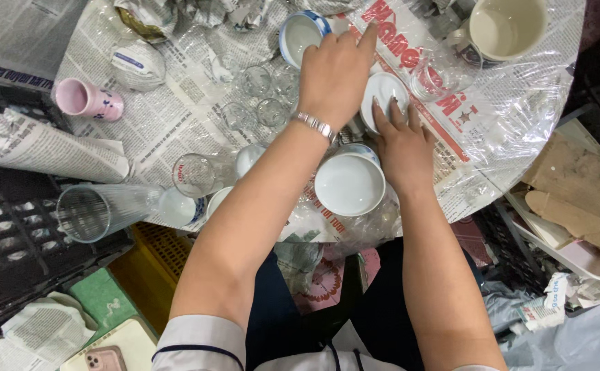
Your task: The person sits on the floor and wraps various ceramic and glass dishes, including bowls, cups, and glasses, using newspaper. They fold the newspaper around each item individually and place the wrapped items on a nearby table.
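Note:
My left hand, with a metal bracelet on the wrist, reaches palm down across the table, fingers spread, next to a white bowl with a blue rim. It holds nothing that I can see. My right hand lies closer to me, its fingertips gripping the near edge of a small white dish. Just left of my right wrist stands a larger white bowl. Several small clear glasses stand left of my left wrist.
Newspaper under clear plastic covers the round table. On it are a pink cup on its side, a tall glass lying down, a drinking glass and a large cream mug. Black crate at left, cardboard at right.

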